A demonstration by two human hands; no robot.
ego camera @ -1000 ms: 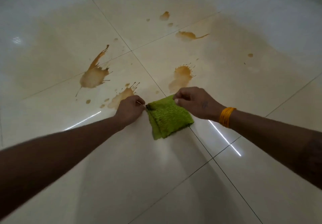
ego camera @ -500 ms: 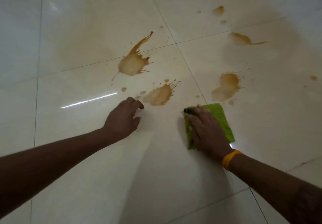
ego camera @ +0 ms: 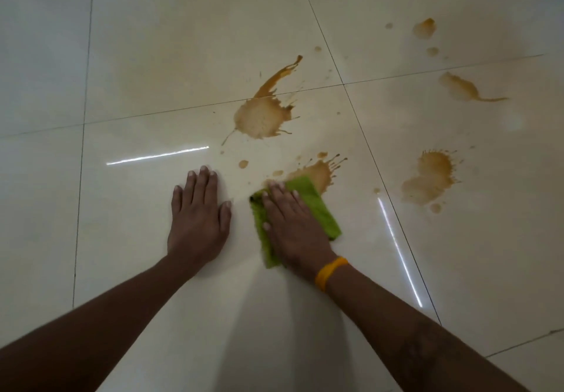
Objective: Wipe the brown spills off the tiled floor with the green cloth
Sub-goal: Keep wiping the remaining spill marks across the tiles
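while your right hand (ego camera: 297, 225) presses flat on the green cloth (ego camera: 317, 208) at the near edge of the nearest spill (ego camera: 319, 173), your left hand (ego camera: 198, 220) lies spread and empty on the tiled floor (ego camera: 152, 56). risk: a folded, saturated cloth may smear brown across clean tile; your bracing palm could slip on the glossy surface.

Glossy cream floor tiles (ego camera: 183, 40) fill the whole view, large squares divided by thin dark grout lines (ego camera: 158, 112) that cross near one o'clock and again toward nine o'clock. Two bright streaks of reflected light lie on the glaze, one (ego camera: 157, 155) around ten o'clock of centre, the other (ego camera: 399, 251) slanting down at four o'clock. The far left tiles look cooler and greyer.
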